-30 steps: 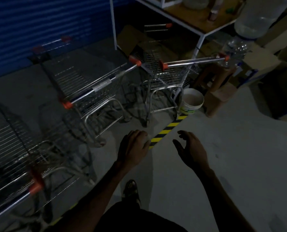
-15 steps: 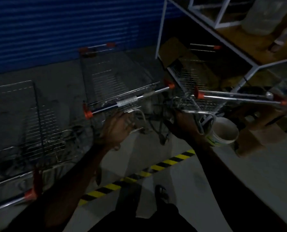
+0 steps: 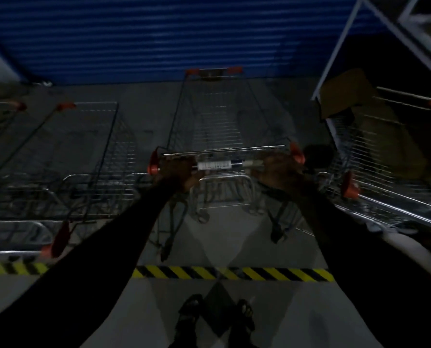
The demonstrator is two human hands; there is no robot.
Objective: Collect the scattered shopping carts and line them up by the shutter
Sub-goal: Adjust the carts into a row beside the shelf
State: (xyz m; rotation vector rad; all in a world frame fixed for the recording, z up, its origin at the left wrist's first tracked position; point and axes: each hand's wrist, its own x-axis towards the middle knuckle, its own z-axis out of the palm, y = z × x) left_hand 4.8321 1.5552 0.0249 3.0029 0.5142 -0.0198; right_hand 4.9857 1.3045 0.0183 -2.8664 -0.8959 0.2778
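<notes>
Nearest the camera, two sandalled feet (image 3: 215, 315) stood on the grey floor (image 3: 234, 247), below and behind both hands. Between the feet and the hands a yellow-and-black hazard stripe (image 3: 234, 273) ran across the floor from left to right, passing under both forearms.

Beyond the stripe, the left hand (image 3: 178, 172) was curled round the left end of the handle bar (image 3: 217, 165) of the middle shopping cart (image 3: 219, 126), just inside its red end cap. The right hand (image 3: 276, 169) gripped the same bar near the right end cap, fingers wrapped over it. A pale label on the bar showed between the two hands. The light was dim, so finer detail of the fingers could not be made out.

Ahead of the hands, the cart's wire basket stretched away, its far end close to the blue shutter (image 3: 159, 33); whether it touched could not be told.

Left of the left hand stood a second cart (image 3: 84, 156), its basket also pointing toward the shutter, and part of another cart (image 3: 1, 116) lay further left at the frame edge. Right of the right hand a fourth cart (image 3: 375, 159) sat at an angle, partly under a white metal shelf frame (image 3: 340, 46), with cardboard (image 3: 345, 96) beside it.
</notes>
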